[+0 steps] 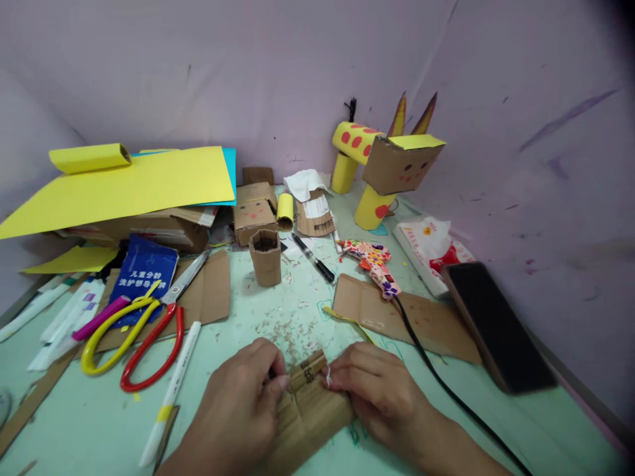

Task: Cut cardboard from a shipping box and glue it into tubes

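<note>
A piece of brown cardboard (pixel 312 413) with dark printing lies at the front of the table, its far edge folded or rolled up. My left hand (pixel 245 390) pinches it at the left end of that edge, thumb and fingers closed. At the right end, the fingers of my right hand (pixel 374 390) are closed on the same edge, beside a small whitish scrap. Paper crumbs lie on the table just beyond. A cardboard tube (pixel 266 259) stands upright farther back, and a yellow strip (pixel 347 318) lies near my right hand.
Scissors (pixel 149 324) and a white marker (pixel 171 396) lie left. A patterned glue gun (pixel 374 261), its black cord (pixel 436 367), a cardboard strip (pixel 411 314) and a phone (pixel 496 324) are right. A yellow-and-cardboard animal (pixel 384 165) stands behind, yellow sheets (pixel 149 192) back left.
</note>
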Motion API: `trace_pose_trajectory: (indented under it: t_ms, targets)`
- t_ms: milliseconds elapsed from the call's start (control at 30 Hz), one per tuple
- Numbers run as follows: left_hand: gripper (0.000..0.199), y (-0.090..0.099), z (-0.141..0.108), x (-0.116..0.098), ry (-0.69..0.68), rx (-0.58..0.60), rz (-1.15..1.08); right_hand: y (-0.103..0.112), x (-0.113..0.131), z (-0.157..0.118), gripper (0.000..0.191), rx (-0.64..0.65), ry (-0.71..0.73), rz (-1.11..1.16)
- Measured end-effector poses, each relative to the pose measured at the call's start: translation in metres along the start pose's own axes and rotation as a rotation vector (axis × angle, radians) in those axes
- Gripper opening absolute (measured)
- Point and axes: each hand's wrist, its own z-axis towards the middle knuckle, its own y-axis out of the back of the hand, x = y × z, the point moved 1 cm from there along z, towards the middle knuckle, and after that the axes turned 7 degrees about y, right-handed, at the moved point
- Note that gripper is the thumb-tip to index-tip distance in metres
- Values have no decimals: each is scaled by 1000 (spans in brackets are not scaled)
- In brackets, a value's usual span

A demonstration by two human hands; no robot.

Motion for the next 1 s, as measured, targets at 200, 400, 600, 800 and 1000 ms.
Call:
trace_pose_trajectory:
  t_ms: [200,400,600,800,1000]
  targets:
    - [18,5,-6,0,-119,28,-200,4,11,5,32,-116,-27,-82]
    - [17,0,-13,0,-300,-126,-227,2,14,-6,29,-120,-128,-30]
    - [21,7,-17,-6,-284,-50,-327,8,15,4,31,-175,-87,39]
    - [27,17,-23,16,-40,-23,-386,13,12,-1,28,-243,-139,-33]
    - [40,15,-24,21,-70,-27,-641,19,15,-1,36,-278,-94,-46]
